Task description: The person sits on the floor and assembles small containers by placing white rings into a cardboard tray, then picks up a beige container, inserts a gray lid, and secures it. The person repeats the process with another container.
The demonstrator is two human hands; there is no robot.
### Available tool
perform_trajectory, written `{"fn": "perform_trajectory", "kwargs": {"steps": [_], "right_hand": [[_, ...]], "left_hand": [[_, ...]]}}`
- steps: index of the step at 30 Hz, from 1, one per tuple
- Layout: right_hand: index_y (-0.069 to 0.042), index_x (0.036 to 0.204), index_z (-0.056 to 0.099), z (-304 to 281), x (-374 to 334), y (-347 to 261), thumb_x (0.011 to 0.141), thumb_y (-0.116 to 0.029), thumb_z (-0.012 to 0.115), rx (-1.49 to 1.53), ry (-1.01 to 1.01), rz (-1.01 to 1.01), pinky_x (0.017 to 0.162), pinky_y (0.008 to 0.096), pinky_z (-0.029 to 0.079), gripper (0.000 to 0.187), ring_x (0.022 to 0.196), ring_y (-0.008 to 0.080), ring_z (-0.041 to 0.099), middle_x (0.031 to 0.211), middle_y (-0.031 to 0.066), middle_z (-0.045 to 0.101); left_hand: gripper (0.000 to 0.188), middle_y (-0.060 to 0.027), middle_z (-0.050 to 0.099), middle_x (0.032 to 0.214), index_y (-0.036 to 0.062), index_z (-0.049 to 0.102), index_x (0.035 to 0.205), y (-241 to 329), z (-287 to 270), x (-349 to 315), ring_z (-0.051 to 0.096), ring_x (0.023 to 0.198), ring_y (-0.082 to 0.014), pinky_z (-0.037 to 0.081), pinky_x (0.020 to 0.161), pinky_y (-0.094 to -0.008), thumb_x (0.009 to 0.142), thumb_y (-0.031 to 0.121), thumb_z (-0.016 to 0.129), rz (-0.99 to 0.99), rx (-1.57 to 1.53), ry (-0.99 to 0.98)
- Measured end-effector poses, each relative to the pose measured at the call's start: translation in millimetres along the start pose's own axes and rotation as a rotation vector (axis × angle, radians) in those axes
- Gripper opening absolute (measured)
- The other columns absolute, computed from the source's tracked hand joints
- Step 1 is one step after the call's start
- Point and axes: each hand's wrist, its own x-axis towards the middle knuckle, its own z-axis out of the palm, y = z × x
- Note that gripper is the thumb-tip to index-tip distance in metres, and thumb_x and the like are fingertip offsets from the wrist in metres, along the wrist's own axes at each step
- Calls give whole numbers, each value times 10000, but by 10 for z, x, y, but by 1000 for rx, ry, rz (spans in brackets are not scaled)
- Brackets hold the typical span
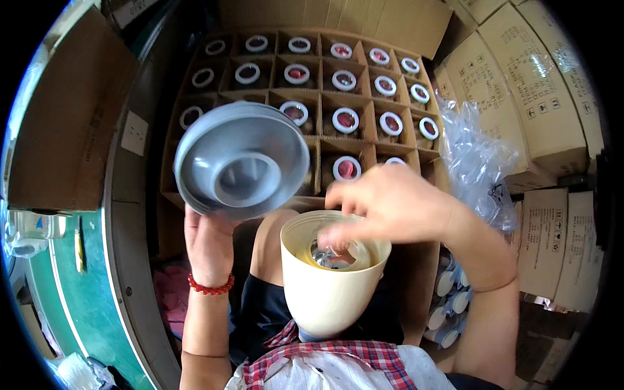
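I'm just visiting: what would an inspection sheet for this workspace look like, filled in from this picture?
Surface: green table at left, yellow tool lying on it.
Work items: grey bowl, held up; cream pot over the lap, silver part inside; divided carton of white-rimmed pieces.
Clutter: crumpled clear plastic at right; white discs lower down.
Hands: left hand holds the grey bowl; right hand blurred, fingers in the pot's mouth, contact unclear.
Cables: nothing seen.
Surroundings: stacked cartons at right.

Bright glow along L rim, blue-fringed; glare on clear plastic bag [478,156], R of ctr; R hand [400,203] a bit blurred; edges bow, corners go black.
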Motion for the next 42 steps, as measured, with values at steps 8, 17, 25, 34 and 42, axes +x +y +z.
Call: {"fn": "perform_trajectory", "kwargs": {"steps": [8, 17, 25, 34, 42], "right_hand": [[-39, 1310, 485, 681, -127, 608, 948, -457, 569, 1338, 497, -275, 1007, 336, 438, 559, 1200, 166, 508, 1243, 85, 559], [-65, 957, 678, 1187, -459, 816, 870, -388, 694, 1056, 488, -421, 1093, 470, 304, 335, 1336, 309, 408, 1293, 143, 571], [-62, 956, 679, 1231, -555, 783, 893, -362, 675, 1026, 563, -442, 1081, 484, 311, 306, 1323, 315, 416, 1224, 132, 611], [-33, 910, 687, 1102, -666, 250, 849, -203, 721, 617, 722, -277, 1020, 416, 384, 184, 1170, 294, 547, 1100, 124, 671], [-28, 888, 690, 1200, -648, 398, 841, -213, 735, 873, 725, -344, 1024, 403, 380, 197, 1158, 259, 545, 1070, 104, 680]], "left_hand": [[590, -157, 436, 1381, 9, 368, 1389, -92, 452, 133, 397, 1316, -259, 288, 1118, -435, 903, 260, 590, -71, 269, -512], [414, -233, 511, 1324, 9, 645, 1047, -362, 410, -144, 496, 1236, -324, 384, 1050, -442, 967, 395, 516, -4, 213, -577], [294, -198, 527, 1318, 15, 686, 968, -260, 489, -250, 453, 1270, -307, 356, 1058, -447, 968, 276, 553, -36, 182, -604], [371, -225, 489, 1371, 18, 641, 1043, -392, 225, -211, 436, 1296, -322, 331, 1080, -457, 988, 345, 476, -89, 133, -588], [354, -259, 501, 1323, 12, 596, 983, -298, 403, -304, 396, 1328, -379, 315, 1096, -491, 1006, 333, 447, -52, 140, -548]]}}
